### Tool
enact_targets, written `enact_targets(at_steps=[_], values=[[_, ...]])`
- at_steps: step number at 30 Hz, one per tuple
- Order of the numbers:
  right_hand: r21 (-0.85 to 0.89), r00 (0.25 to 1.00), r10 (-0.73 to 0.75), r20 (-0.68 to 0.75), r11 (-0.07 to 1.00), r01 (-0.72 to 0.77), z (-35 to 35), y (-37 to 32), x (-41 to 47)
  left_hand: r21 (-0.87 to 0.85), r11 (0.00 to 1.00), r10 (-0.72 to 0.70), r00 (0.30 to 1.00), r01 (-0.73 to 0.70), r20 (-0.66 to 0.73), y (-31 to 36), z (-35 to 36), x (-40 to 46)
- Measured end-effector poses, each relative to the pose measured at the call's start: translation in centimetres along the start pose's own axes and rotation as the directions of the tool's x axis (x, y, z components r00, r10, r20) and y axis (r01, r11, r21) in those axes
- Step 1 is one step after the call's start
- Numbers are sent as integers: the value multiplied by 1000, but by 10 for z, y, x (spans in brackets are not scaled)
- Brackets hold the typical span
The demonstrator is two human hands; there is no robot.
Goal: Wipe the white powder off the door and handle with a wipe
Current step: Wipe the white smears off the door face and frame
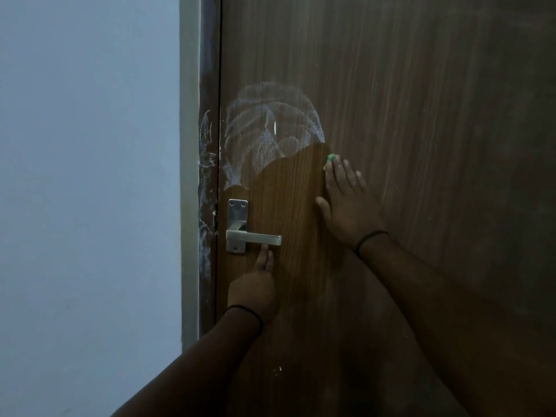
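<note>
Nothing to read here, honestly. No text, labels, brand marks or numbers anywhere on the door [391,115], the metal handle [252,237] or its plate. The only markings are white powder smears [270,130] up around 11 o'clock from the handle, and those spell nothing.

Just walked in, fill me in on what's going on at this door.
A person is wiping white powder off a wooden door. The right hand presses a green wipe flat against the door, beside the smear's lower right edge. The left hand reaches up from below, fingertips touching the metal handle. Below the smear, the wood looks clean. Powder also streaks the door frame to the left.
</note>
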State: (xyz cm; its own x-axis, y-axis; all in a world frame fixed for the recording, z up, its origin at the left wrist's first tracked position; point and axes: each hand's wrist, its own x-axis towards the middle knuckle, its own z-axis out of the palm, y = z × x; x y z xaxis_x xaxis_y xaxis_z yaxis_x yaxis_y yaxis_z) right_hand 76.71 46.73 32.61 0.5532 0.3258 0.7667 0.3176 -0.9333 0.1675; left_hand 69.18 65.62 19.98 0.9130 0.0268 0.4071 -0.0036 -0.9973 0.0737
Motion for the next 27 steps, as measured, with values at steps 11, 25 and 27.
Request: enact_targets(at_steps=[11,25,27], values=[[-24,995,-90,32,996,91,-9,-16,-9,69,948,295,775,-311,-559,-5,-62,29],[-102,989,-135,-54,986,129,-24,-6,36,2,984,170,921,-181,-351,-16,-50,56],[-43,994,-43,-101,998,39,-38,-12,61,-16,985,155,922,-172,-354,-16,-49,57]])
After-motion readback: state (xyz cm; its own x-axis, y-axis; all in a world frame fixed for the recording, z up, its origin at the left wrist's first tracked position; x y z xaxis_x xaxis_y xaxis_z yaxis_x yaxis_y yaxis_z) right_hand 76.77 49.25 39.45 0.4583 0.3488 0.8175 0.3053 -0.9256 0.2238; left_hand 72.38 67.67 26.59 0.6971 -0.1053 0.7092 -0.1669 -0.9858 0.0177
